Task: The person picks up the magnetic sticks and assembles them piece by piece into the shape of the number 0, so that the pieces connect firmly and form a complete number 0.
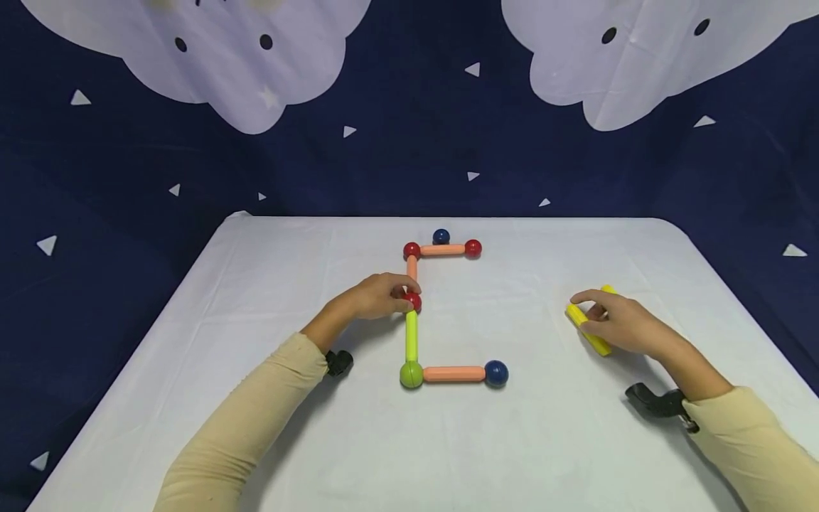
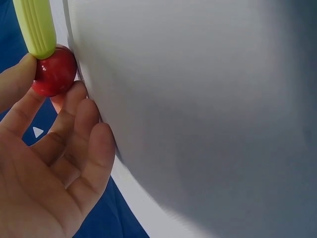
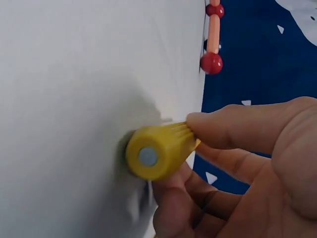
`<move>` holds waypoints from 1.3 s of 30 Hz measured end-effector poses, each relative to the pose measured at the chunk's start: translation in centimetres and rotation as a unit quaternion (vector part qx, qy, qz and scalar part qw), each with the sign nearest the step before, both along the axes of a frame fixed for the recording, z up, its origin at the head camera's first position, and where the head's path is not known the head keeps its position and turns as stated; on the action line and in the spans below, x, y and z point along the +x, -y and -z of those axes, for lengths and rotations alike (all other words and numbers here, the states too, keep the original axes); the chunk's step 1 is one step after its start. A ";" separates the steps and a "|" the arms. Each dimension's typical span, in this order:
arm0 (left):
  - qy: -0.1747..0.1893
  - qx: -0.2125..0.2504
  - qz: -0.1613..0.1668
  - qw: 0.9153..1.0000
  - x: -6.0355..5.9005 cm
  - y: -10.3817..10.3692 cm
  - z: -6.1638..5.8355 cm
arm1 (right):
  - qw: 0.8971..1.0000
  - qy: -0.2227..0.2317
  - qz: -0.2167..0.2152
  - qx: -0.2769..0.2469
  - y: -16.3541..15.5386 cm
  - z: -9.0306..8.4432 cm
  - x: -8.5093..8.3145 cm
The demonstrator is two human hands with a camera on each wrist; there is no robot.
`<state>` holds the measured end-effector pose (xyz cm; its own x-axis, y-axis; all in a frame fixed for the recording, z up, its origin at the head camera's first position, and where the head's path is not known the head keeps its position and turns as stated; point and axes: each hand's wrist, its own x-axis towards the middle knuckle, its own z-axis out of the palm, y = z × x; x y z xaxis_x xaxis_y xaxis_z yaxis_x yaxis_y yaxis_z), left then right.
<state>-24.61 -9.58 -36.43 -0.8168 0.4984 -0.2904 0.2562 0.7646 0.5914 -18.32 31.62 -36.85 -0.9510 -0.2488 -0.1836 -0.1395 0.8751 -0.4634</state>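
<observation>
My left hand (image 1: pixel 377 295) pinches a glossy red ball (image 1: pixel 416 301) between thumb and fingers, at the middle joint of a stick-and-ball figure. A lime green stick (image 2: pixel 37 25) meets that ball in the left wrist view. From there the lime stick runs toward me to a green ball (image 1: pixel 411 374), and a salmon stick (image 1: pixel 412 266) runs away to a second red ball (image 1: pixel 411 250). On the right, my right hand (image 1: pixel 623 323) pinches a yellow magnetic stick (image 1: pixel 595 341) close over the table. A round grey end (image 3: pixel 147 156) of it faces the right wrist camera.
Another salmon stick (image 1: pixel 454 374) joins the green ball to a blue ball (image 1: pixel 496 373). At the far end a salmon stick (image 1: pixel 443 249) leads to a red ball (image 1: pixel 473 248), with a dark blue ball (image 1: pixel 441 236) behind. A yellow piece (image 1: pixel 608 289) shows behind my right hand. White cloth covers the table (image 1: pixel 307 270).
</observation>
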 end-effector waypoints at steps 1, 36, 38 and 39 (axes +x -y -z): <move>0.000 -0.001 0.001 1.000 0.0 0.0 0.1 | 1.000 0.001 -0.003 -0.009 0.2 0.1 0.0; 0.005 0.006 0.000 1.000 -0.1 0.1 0.0 | 0.963 0.108 0.014 -0.246 10.6 0.7 -1.1; 0.005 0.006 0.001 1.000 -0.1 0.1 -0.1 | 0.963 0.108 0.014 -0.247 10.8 0.5 -1.0; 0.005 0.006 0.001 1.000 -0.1 0.1 -0.1 | 0.963 0.106 0.014 -0.246 10.9 0.5 -1.0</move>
<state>-24.73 -9.66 -36.37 -0.8128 0.5037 -0.2926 0.2517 0.7567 0.6034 -19.35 20.71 -37.31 -0.9125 -0.3308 -0.2408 0.0241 0.5440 -0.8387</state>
